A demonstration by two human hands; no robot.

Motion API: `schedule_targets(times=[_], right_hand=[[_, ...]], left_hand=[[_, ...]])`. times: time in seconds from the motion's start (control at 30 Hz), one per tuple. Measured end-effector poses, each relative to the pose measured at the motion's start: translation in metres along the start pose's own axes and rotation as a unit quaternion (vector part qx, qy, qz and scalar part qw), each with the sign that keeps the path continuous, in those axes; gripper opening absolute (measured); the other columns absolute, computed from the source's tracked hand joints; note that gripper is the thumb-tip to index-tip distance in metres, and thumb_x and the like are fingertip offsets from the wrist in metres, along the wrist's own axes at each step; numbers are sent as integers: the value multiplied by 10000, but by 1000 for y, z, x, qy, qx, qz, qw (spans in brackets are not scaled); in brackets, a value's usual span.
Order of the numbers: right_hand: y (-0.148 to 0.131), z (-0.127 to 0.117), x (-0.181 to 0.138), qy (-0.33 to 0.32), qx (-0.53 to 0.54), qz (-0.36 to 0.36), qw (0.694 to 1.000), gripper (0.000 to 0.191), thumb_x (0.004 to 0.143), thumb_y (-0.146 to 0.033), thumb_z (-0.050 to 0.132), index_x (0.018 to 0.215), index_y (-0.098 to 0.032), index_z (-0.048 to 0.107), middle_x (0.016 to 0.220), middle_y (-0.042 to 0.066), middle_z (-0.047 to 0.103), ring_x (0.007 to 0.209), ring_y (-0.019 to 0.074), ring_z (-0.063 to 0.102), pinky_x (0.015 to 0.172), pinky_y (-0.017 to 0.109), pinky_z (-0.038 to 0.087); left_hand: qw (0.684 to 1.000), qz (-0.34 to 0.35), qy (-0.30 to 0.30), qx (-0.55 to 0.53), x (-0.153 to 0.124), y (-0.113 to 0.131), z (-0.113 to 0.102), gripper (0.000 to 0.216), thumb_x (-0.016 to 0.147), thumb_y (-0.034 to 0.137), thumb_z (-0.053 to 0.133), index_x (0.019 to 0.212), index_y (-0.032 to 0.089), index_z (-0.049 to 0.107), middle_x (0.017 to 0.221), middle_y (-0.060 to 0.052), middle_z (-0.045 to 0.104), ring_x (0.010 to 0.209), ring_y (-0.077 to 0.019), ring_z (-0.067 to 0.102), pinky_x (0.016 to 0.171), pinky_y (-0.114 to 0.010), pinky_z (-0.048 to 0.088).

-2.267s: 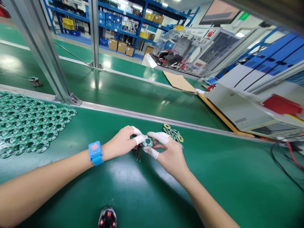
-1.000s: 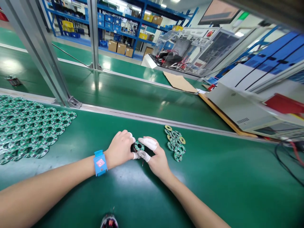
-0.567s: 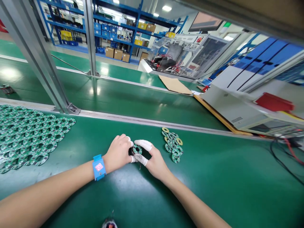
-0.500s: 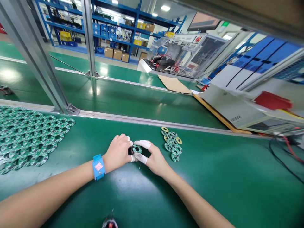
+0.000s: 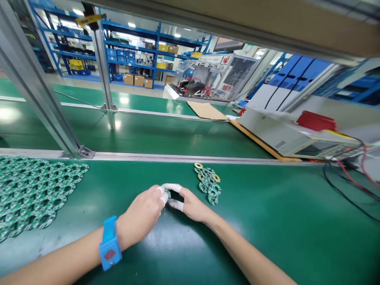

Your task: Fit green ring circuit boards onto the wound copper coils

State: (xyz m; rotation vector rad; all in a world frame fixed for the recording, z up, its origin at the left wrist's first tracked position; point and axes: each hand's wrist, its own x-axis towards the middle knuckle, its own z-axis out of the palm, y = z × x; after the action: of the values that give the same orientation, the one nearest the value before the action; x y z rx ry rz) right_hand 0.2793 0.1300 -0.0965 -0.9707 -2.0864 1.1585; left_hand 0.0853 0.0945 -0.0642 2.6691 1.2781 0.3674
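Both hands meet over the green bench mat. My left hand (image 5: 145, 213), with a blue wrist strap (image 5: 109, 244) and white finger cots, is closed over a small round part topped by a green ring-shaped circuit board (image 5: 168, 193). My right hand (image 5: 190, 204), also in finger cots, pinches the same part from the right between thumb and forefinger. The part is mostly hidden by my fingers. Just right of my hands lies a small pile of green ring boards (image 5: 209, 183).
A large sheet of joined green ring boards (image 5: 32, 190) covers the mat at the left. An aluminium rail (image 5: 178, 158) and a slanted post (image 5: 35, 95) border the bench. White equipment (image 5: 285, 134) and black and red cables (image 5: 350, 182) sit at the right.
My hands stay closed on the part and have lowered it onto the mat. The view has tilted up; the motor part at the bottom edge has left view.
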Motion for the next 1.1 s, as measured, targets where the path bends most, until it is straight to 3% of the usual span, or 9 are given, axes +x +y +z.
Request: schedule_targets(times=[0.23,0.43,0.53,0.6,0.73,0.83,0.93,1.03,1.1], right_hand=[[-6,6,6,18,6,33,999,356,731,-145,614,1086,-183,600,1081,80,643,1015,224,582,941,418,432],[-42,-9,-5,49,-122,45,990,308,712,-64,556,988,-175,639,1011,75,657,957,217,586,873,365,445],[-68,-6,-15,-124,-129,27,984,252,697,-9,518,768,-190,677,721,-14,658,691,136,601,681,224,455],[-78,8,-19,-260,-110,-11,959,263,676,-28,584,852,-190,693,701,-29,646,618,110,575,594,177,425],[-79,53,-24,-338,-89,-117,930,397,744,-105,609,1129,-200,607,925,29,645,777,133,580,615,176,408],[-67,74,-26,-311,-46,-143,938,255,799,-150,576,1030,-231,647,966,25,644,862,139,578,648,179,413],[-50,66,-22,-204,0,-98,974,201,676,-176,705,870,-218,673,812,-5,652,752,139,582,664,193,437],[-28,41,-10,-8,29,44,999,311,555,-123,749,838,-194,642,741,-11,638,634,130,566,616,223,467],[-15,26,-2,58,68,136,987,347,573,-140,718,900,-181,610,715,-1,623,603,142,571,554,244,492]], left_hand=[[987,107,-10,118,1,8,12,258,810,-11,383,829,105,612,874,-112,593,913,-246,534,793,-354,495],[996,68,-31,49,1,4,4,232,820,19,410,825,114,621,861,-101,594,867,-225,552,772,-341,495],[998,-4,9,-66,4,0,3,165,826,190,540,971,143,603,980,-88,581,923,-208,548,829,-319,479],[993,-32,19,-114,13,-9,4,298,786,276,614,1059,163,572,1013,-70,577,933,-189,553,845,-288,470],[984,-156,60,-61,48,-69,-7,98,785,279,598,850,206,608,880,-9,601,851,-150,578,804,-222,459],[948,-290,135,-15,69,-135,-24,173,804,220,527,923,107,583,949,-135,580,958,-267,556,857,-365,440],[922,-354,157,2,69,-172,-30,315,792,269,537,1012,45,554,1003,-208,555,999,-341,531,841,-441,443],[941,-289,172,-28,52,-154,-21,535,757,296,576,1214,55,440,1216,-212,462,1162,-338,424,950,-446,388],[968,-180,97,-145,37,-121,-11,647,709,286,622,1284,111,384,1260,-156,454,1150,-281,449,943,-388,415]])
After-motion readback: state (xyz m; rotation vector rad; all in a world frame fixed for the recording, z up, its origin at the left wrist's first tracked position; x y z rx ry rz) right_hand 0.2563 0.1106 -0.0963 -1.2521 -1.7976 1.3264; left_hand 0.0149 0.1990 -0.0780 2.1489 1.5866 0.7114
